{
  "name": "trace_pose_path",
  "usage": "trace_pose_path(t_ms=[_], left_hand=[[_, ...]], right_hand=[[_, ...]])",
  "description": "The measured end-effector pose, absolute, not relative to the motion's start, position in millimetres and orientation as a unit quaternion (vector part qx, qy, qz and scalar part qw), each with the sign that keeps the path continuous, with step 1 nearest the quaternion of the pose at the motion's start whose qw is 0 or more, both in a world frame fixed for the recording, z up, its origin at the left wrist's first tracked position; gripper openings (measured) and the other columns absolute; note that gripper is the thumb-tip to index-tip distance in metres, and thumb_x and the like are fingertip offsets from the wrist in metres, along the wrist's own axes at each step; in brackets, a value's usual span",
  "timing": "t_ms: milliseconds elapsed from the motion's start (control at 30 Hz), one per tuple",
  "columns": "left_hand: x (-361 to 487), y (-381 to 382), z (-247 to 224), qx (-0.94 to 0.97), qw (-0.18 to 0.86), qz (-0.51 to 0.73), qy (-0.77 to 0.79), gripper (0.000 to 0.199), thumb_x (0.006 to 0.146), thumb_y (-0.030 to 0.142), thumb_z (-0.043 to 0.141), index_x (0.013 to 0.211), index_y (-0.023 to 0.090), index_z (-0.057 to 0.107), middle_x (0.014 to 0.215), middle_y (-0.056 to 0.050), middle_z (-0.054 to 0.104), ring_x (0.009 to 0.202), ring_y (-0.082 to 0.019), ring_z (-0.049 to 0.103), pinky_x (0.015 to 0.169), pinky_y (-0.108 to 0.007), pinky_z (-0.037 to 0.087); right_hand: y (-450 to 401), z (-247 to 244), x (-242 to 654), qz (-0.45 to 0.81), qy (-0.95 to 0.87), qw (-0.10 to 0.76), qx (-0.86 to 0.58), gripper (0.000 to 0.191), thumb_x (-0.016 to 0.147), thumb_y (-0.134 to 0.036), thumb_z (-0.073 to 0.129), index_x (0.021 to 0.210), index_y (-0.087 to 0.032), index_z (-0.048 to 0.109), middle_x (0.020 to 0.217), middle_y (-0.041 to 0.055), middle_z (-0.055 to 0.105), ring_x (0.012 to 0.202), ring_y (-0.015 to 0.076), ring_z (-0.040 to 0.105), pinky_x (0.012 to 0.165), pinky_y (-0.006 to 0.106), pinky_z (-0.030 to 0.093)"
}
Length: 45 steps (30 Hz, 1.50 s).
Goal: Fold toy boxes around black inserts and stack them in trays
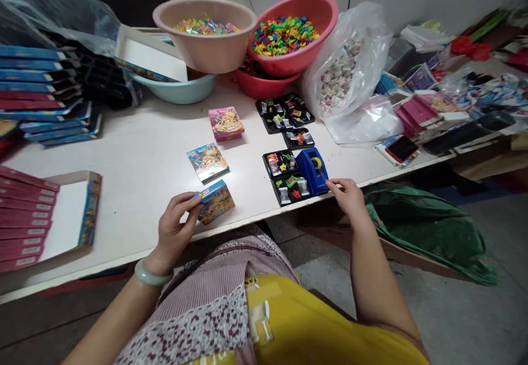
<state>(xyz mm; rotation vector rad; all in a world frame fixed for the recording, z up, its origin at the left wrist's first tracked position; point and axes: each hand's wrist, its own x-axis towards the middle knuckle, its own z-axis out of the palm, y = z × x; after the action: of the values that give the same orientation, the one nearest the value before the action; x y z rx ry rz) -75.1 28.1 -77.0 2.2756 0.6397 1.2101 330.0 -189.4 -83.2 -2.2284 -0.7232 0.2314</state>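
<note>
My left hand (178,223) grips a small blue picture box (217,203) between thumb and fingers, tilted up near the table's front edge. Just behind it lies another flat box with a light blue picture (208,161). At the front of a blue tape dispenser (312,171), my right hand (345,195) has thumb and forefinger pinched together; anything between them is too small to make out. A roll of yellowish tape (316,162) sits in the dispenser. Left of the dispenser and partly behind it are black compartment trays (284,177) holding small toys and packets.
Farther back are a pink box (225,122), more filled black trays (284,113), a beige basin (205,40) and a red-pink basin (295,60) of colourful pieces. A clear bag (350,73) stands right of them. Stacked boxes (28,211) line the left; a phone (402,149) lies right.
</note>
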Motion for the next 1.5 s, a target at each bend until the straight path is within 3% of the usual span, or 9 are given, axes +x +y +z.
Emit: trace_pose_path(t_ms=[167, 300, 400, 600, 867, 1067, 1200, 1367, 1500], left_hand=[[-74.9, 31.0, -80.9, 0.829, 0.234, 0.445, 0.246, 0.024, 0.087, 0.014, 0.065, 0.109, 0.023, 0.066, 0.109, -0.005, 0.068, 0.101, -0.019, 0.067, 0.086, -0.036, 0.059], [-75.4, 31.5, -81.4, 0.829, 0.246, 0.438, 0.247, 0.025, 0.087, 0.015, 0.064, 0.111, 0.024, 0.065, 0.115, -0.006, 0.068, 0.108, -0.020, 0.066, 0.090, -0.039, 0.059], [-75.9, 31.4, -80.6, 0.834, 0.246, 0.430, 0.243, 0.028, 0.088, 0.014, 0.063, 0.114, 0.025, 0.064, 0.118, -0.006, 0.068, 0.111, -0.021, 0.066, 0.093, -0.040, 0.058], [-76.2, 30.4, -80.8, 0.846, 0.225, 0.431, 0.217, 0.031, 0.087, 0.012, 0.063, 0.115, 0.026, 0.062, 0.120, -0.007, 0.066, 0.110, -0.021, 0.065, 0.090, -0.038, 0.058], [-60.5, 25.9, -69.2, 0.866, 0.199, 0.414, 0.198, 0.019, 0.086, 0.015, 0.065, 0.102, 0.021, 0.056, 0.098, -0.004, 0.066, 0.092, -0.016, 0.066, 0.074, -0.028, 0.056], [-57.4, 27.5, -54.9, 0.915, 0.131, 0.348, 0.157, 0.040, 0.094, 0.020, 0.053, 0.134, 0.020, 0.046, 0.093, -0.006, 0.062, 0.076, -0.015, 0.060, 0.062, -0.025, 0.051], [-59.5, 37.2, -53.9, 0.950, 0.101, 0.264, 0.132, 0.042, 0.097, 0.022, 0.044, 0.139, 0.026, 0.045, 0.095, -0.005, 0.062, 0.069, -0.013, 0.059, 0.057, -0.023, 0.048], [-60.8, 53.4, -64.1, 0.904, 0.261, 0.310, 0.139, 0.032, 0.094, 0.022, 0.052, 0.127, 0.024, 0.056, 0.100, -0.006, 0.067, 0.088, -0.016, 0.065, 0.073, -0.030, 0.055], [-51.8, 75.7, -73.4, 0.809, 0.388, 0.360, 0.256, 0.020, 0.092, 0.026, 0.058, 0.109, 0.020, 0.066, 0.100, -0.006, 0.070, 0.090, -0.016, 0.066, 0.080, -0.030, 0.054]], right_hand=[[-196.0, -96.7, 322.7, 0.200, -0.179, 0.553, -0.789, 0.050, 0.056, -0.065, 0.077, 0.076, -0.020, 0.066, 0.081, 0.0021, 0.064, 0.067, 0.0146, 0.057, 0.065, 0.035, 0.055], [-200.4, -101.7, 308.0, 0.160, -0.160, 0.591, -0.774, 0.046, 0.059, -0.060, 0.077, 0.074, -0.019, 0.065, 0.099, 0.0045, 0.062, 0.075, 0.0148, 0.059, 0.068, 0.037, 0.057], [-203.1, -98.5, 306.8, 0.099, -0.212, 0.513, -0.825, 0.037, 0.068, -0.055, 0.071, 0.071, -0.019, 0.065, 0.099, 0.0080, 0.060, 0.082, 0.0196, 0.059, 0.072, 0.041, 0.057], [-208.9, -75.3, 303.4, 0.066, -0.291, 0.290, -0.909, 0.023, 0.073, -0.037, 0.063, 0.056, -0.022, 0.056, 0.076, 0.0076, 0.059, 0.082, 0.0254, 0.058, 0.090, 0.050, 0.048], [-130.3, -37.9, 167.1, 0.453, -0.383, 0.528, -0.608, 0.024, 0.077, -0.045, 0.070, 0.076, -0.021, 0.068, 0.067, -0.0003, 0.067, 0.060, 0.0133, 0.059, 0.061, 0.029, 0.051], [-64.3, -43.8, 117.4, 0.519, -0.350, 0.578, -0.523, 0.031, 0.073, -0.039, 0.073, 0.098, -0.020, 0.073, 0.069, -0.0019, 0.069, 0.055, 0.0094, 0.055, 0.059, 0.026, 0.050], [-49.4, -55.9, 116.2, 0.463, -0.405, 0.538, -0.576, 0.047, 0.080, -0.040, 0.065, 0.124, -0.021, 0.064, 0.070, -0.0026, 0.068, 0.055, 0.0110, 0.056, 0.057, 0.026, 0.049], [-41.2, -68.5, 128.1, 0.228, -0.542, 0.408, -0.699, 0.057, 0.083, -0.044, 0.067, 0.135, -0.024, 0.056, 0.067, -0.0003, 0.065, 0.064, 0.0181, 0.061, 0.065, 0.030, 0.051], [-24.6, -82.2, 143.5, 0.173, -0.593, 0.425, -0.662, 0.054, 0.087, -0.046, 0.061, 0.137, -0.027, 0.054, 0.101, 0.0080, 0.067, 0.089, 0.0223, 0.065, 0.075, 0.036, 0.056]])
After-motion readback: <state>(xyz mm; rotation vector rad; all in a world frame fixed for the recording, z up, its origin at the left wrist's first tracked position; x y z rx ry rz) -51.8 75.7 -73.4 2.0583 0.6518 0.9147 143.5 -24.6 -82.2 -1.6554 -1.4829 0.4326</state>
